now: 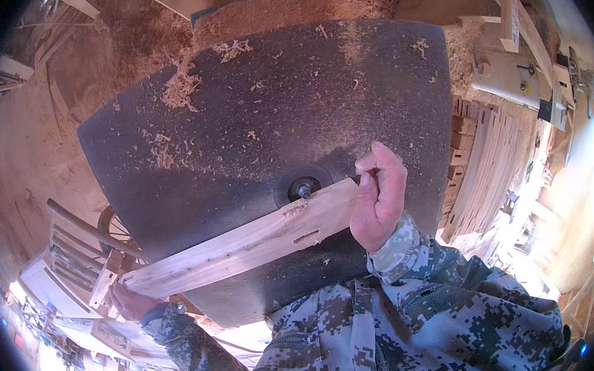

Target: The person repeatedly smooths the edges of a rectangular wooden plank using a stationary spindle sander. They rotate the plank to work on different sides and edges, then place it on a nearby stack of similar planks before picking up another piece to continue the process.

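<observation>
A pale wooden board with a slot near its right end lies slantwise across the near part of a dark machine table. My left hand grips its left end, out past the table's edge. At the other end my right hand closes on the board, thumb and fingers bent around its corner. Just beyond the board's far edge, close to its right half, a metal cutter spindle stands up from a round opening in the table. Whether the board touches the spindle I cannot tell.
Wood shavings are scattered over the table, and sawdust heaps lie beyond it. On the right stand stacked slotted boards. At the left are a slatted wooden frame and a spoked wheel.
</observation>
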`<action>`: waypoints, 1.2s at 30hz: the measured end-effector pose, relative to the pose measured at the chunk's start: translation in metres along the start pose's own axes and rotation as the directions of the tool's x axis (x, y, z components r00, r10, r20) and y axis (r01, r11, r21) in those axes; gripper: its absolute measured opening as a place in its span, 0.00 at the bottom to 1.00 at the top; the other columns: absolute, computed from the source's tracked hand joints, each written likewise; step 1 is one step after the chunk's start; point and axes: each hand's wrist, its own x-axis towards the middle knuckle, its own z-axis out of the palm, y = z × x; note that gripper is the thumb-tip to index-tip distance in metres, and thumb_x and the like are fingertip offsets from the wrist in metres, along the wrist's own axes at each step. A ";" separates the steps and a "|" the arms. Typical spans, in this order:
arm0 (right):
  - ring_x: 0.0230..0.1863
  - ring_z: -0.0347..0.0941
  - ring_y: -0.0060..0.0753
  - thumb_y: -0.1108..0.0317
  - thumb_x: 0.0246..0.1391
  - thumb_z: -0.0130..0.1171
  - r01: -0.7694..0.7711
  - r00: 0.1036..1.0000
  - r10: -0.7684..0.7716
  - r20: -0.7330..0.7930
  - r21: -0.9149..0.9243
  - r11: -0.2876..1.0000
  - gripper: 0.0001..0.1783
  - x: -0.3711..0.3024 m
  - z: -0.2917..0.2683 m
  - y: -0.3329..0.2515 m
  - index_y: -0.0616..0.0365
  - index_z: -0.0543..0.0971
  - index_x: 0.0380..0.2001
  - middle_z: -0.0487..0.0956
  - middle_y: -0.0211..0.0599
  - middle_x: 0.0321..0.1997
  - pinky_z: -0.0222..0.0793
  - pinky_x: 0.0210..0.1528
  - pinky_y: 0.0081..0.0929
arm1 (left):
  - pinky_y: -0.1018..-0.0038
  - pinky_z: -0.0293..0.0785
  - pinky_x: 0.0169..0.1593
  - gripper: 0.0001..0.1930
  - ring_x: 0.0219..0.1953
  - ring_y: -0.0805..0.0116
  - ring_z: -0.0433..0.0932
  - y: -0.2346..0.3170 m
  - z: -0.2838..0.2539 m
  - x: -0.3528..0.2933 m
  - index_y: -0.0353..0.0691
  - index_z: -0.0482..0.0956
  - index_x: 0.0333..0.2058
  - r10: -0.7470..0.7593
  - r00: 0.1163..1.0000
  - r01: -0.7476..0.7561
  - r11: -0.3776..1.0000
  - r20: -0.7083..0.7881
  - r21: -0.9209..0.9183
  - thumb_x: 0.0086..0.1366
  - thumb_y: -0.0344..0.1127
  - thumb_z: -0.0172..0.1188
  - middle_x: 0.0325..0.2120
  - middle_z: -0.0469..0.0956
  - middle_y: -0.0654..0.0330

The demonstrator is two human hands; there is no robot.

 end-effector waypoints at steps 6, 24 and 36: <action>0.46 0.72 0.35 0.89 0.62 0.45 0.002 1.000 -0.002 -0.022 0.008 1.000 0.31 0.002 0.005 -0.003 0.63 0.67 0.68 0.73 0.44 0.50 0.72 0.53 0.32 | 0.54 0.84 0.54 0.26 0.51 0.47 0.82 -0.013 -0.007 0.023 0.37 0.73 0.66 -0.024 1.000 0.023 0.999 0.007 0.025 0.72 0.41 0.54 0.55 0.78 0.46; 0.54 0.72 0.55 0.92 0.48 0.51 0.233 0.972 -0.235 -0.007 0.155 0.960 0.32 -0.019 0.056 -0.033 0.61 0.72 0.58 0.73 0.53 0.53 0.70 0.59 0.44 | 0.55 0.81 0.56 0.37 0.55 0.50 0.81 -0.090 -0.117 0.077 0.33 0.67 0.72 -0.069 0.991 0.066 0.997 -0.114 -0.027 0.68 0.45 0.59 0.60 0.76 0.45; 0.50 0.82 0.43 0.86 0.50 0.59 -0.131 0.975 0.105 0.198 0.126 0.983 0.23 -0.091 0.016 -0.022 0.63 0.80 0.52 0.79 0.44 0.51 0.80 0.51 0.37 | 0.67 0.78 0.40 0.20 0.35 0.65 0.77 -0.149 -0.149 0.122 0.31 0.81 0.48 0.000 0.983 0.007 0.999 0.181 -0.039 0.72 0.45 0.59 0.36 0.79 0.58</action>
